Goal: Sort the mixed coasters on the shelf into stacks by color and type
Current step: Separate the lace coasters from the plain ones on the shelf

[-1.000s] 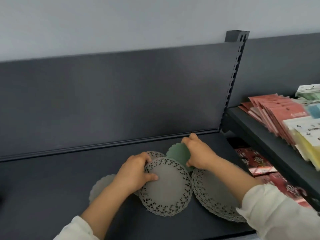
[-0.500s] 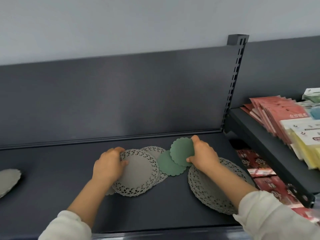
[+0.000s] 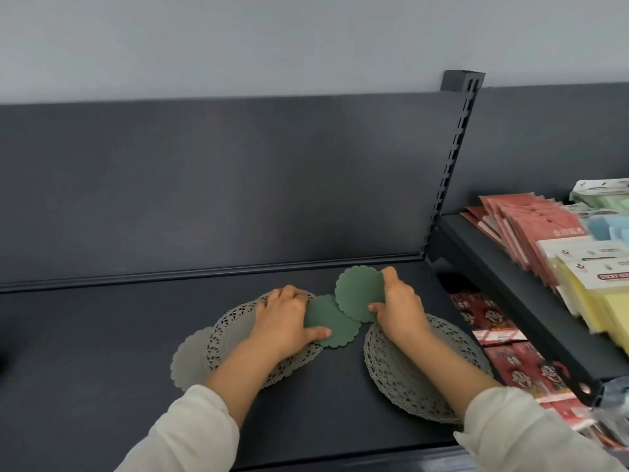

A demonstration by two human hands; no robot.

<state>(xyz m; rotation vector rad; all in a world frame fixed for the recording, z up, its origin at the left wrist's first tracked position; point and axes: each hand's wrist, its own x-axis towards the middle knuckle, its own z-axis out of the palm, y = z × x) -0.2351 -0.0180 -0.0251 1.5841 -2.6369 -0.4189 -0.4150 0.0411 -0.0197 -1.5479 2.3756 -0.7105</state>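
Observation:
My right hand [image 3: 398, 306] grips a green scalloped coaster [image 3: 359, 291], lifted a little over the dark shelf [image 3: 102, 335]. A second green scalloped coaster [image 3: 335, 330] lies flat just below it, and my left hand [image 3: 284, 320] holds its left edge, thumb on top. Under my left hand lies a grey lace coaster [image 3: 231, 330], with a plain grey scalloped coaster [image 3: 189, 359] sticking out at its left. A large grey lace coaster stack [image 3: 408, 376] lies under my right forearm.
A dark back panel [image 3: 238, 199] rises behind the shelf, with a slotted upright post [image 3: 452, 158] at its right end. A lower shelf at the right holds red, yellow and blue packets [image 3: 558, 247]. More red packets [image 3: 503, 342] sit below it.
My left hand has let go of the grey lace coaster and moved right onto the lower green coaster. My right hand still holds the upper green coaster.

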